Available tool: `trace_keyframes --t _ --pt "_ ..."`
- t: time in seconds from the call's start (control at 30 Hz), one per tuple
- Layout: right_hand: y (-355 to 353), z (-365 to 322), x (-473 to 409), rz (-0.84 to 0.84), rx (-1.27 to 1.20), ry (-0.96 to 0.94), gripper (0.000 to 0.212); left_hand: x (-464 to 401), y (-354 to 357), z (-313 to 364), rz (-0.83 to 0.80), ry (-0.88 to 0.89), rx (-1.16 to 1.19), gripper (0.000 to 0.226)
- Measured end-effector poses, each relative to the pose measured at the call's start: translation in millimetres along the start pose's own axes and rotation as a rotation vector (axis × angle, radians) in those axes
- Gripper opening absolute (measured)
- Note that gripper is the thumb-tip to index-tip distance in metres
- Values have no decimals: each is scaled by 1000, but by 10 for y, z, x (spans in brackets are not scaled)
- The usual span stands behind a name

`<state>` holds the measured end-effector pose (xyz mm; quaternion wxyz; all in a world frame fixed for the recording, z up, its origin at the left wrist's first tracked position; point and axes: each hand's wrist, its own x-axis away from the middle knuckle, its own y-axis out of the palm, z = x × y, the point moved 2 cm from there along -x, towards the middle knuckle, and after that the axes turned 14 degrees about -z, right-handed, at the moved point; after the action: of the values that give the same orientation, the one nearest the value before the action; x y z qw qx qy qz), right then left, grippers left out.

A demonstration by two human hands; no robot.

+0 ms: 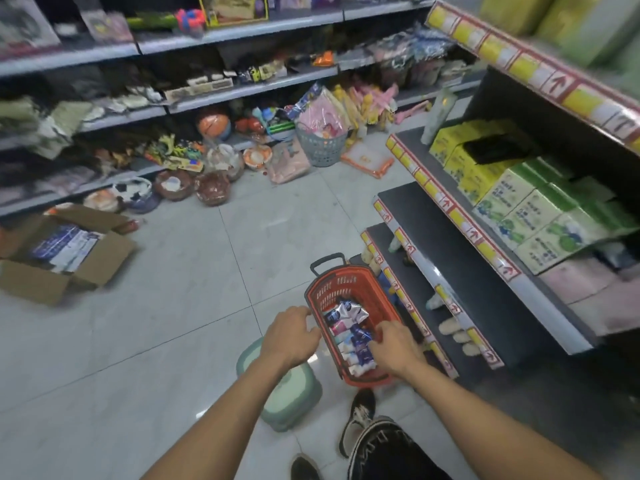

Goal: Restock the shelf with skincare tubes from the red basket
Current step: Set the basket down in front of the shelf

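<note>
— Basket, red (346, 285), plastic, black handle: location?
— Floor tile, just beside the lowest shelf (446, 271) on the right; green stool (294, 400) near it.
— Contents?
— Skincare tubes (349, 336), white, pink and dark blue, heaped.
— Left hand (289, 336)?
— On the basket's near-left rim, fingers curled over the edge.
— Right hand (394, 348)?
— Inside the basket, fingers bent down among the tubes; grip on any one, cannot tell.

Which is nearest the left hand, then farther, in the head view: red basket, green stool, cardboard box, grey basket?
1. Red basket, touching the left hand on its right.
2. Green stool, just below it.
3. Cardboard box, far left on the floor.
4. Grey basket, far end by the shelves.
</note>
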<state>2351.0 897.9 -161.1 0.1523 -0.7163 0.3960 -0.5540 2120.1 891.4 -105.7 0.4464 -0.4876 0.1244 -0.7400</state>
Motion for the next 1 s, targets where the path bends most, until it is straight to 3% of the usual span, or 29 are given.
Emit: trace_keyframes --t 0.47,1.0 --pt "-282 756 -459 68 -265 125 8 -1161 -182 1092 -228 152 -288 22" --pt "-617 1090 -839 152 -455 286 33 -2041 -543 1972 -224 379 -475 37"
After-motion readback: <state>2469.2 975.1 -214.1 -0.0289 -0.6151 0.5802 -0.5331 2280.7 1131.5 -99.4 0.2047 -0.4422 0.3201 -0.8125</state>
